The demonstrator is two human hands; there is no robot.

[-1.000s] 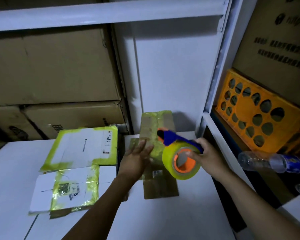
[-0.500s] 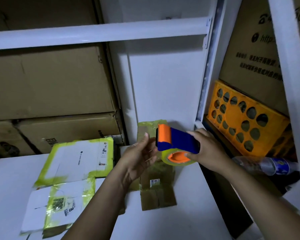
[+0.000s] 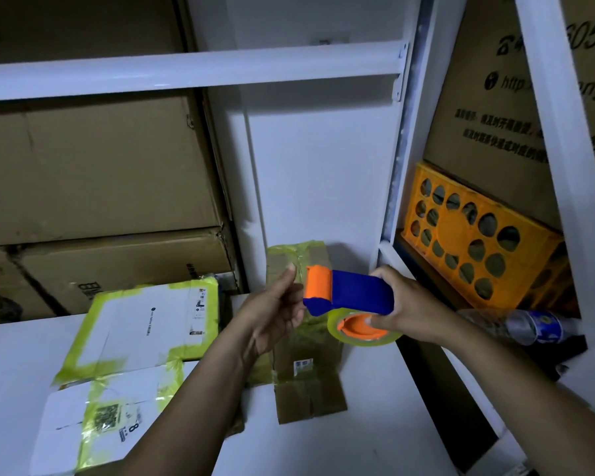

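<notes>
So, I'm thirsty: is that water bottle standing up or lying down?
Lying down: the bottle rests on its side near the orange crate.

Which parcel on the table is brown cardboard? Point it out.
The brown parcel beneath the tape dispenser; the rear-left parcel and front-left parcel are white with yellow tape.

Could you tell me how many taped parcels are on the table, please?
3: far white parcel at left, near white parcel below it, brown parcel centre; others may be hidden.
</notes>
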